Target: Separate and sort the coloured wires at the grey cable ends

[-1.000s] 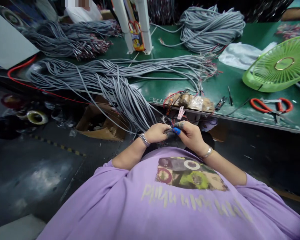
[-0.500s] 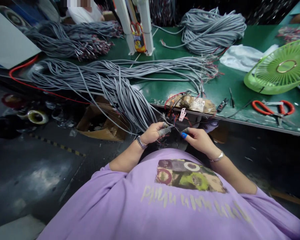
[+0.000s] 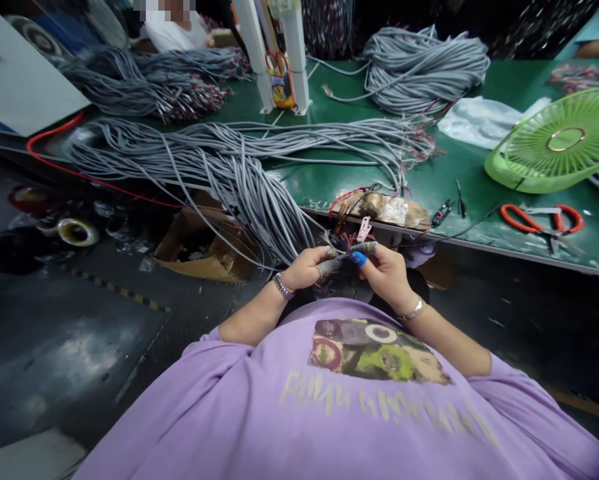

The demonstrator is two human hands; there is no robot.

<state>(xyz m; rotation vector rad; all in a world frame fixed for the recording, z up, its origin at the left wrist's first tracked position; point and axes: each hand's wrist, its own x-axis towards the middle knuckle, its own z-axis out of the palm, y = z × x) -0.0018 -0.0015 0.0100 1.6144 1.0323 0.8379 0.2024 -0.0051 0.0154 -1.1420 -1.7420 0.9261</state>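
My left hand [image 3: 309, 267], with tape round its fingers, pinches the end of a grey cable close to where its thin coloured wires [image 3: 348, 241] fan out. Facing it, my right hand [image 3: 382, 270], a blue cover on its thumb, has its fingertips closed on the same wires. The two hands nearly meet, just below the table's front edge. Behind them a thick bundle of grey cables [image 3: 264, 207] hangs over that edge. A pink clip [image 3: 364, 229] is right beyond the wires. My fingers hide which wires lie between them.
On the green table [image 3: 324, 177] lie red-handled pliers [image 3: 544, 220], a small cutter [image 3: 443, 212], a green fan [image 3: 554, 140] and a large cable coil [image 3: 424, 67]. A white post [image 3: 299, 60] stands at the back. Below is a cardboard box [image 3: 199, 250]. Another person [image 3: 172, 27] sits across.
My right hand has moved left and slightly up to the wires, closing the gap to my left hand. The left hand has hardly moved. The view has shifted slightly.
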